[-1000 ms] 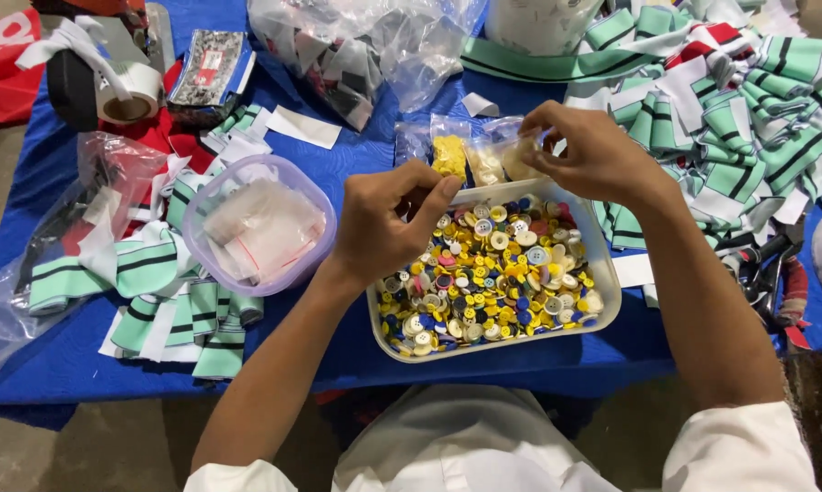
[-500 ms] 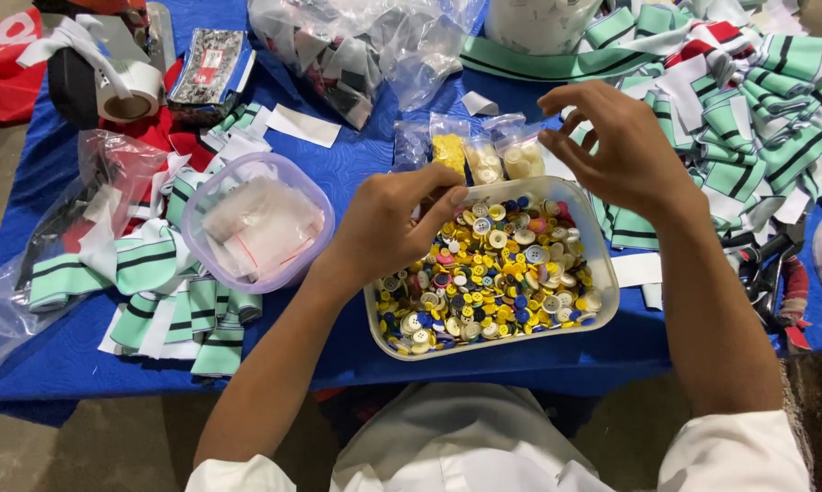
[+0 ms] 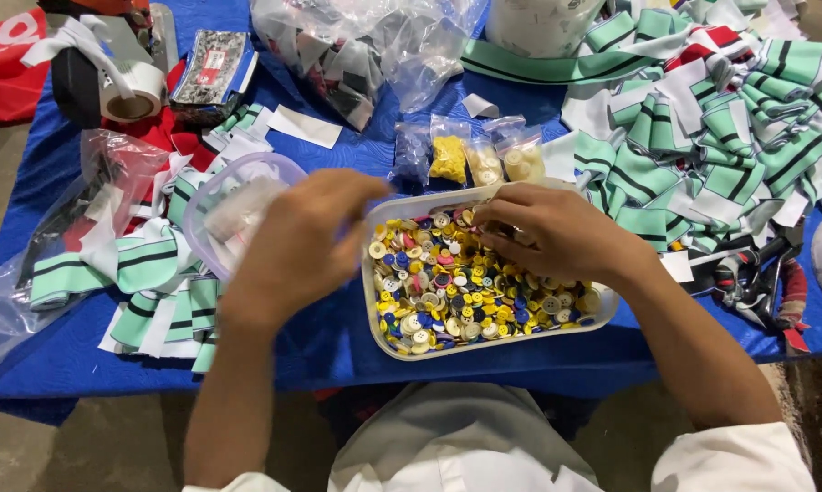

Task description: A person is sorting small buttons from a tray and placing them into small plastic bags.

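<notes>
Head view, centre frame: my right hand digs curled fingers into the full button tray; whether they pinch anything, I cannot tell. My left hand hovers blurred by the clear tub, grip unclear. Three small bags above look filled, most buttons unsorted.

Right hand rests fingers-down in white tray of mixed buttons at frame centre; blurred left hand hovers beside it.

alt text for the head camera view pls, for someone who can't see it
A person's right hand picks among mixed coloured buttons in a white rectangular tray on a blue table. The blurred left hand hovers between the tray and a clear round plastic tub.
</notes>
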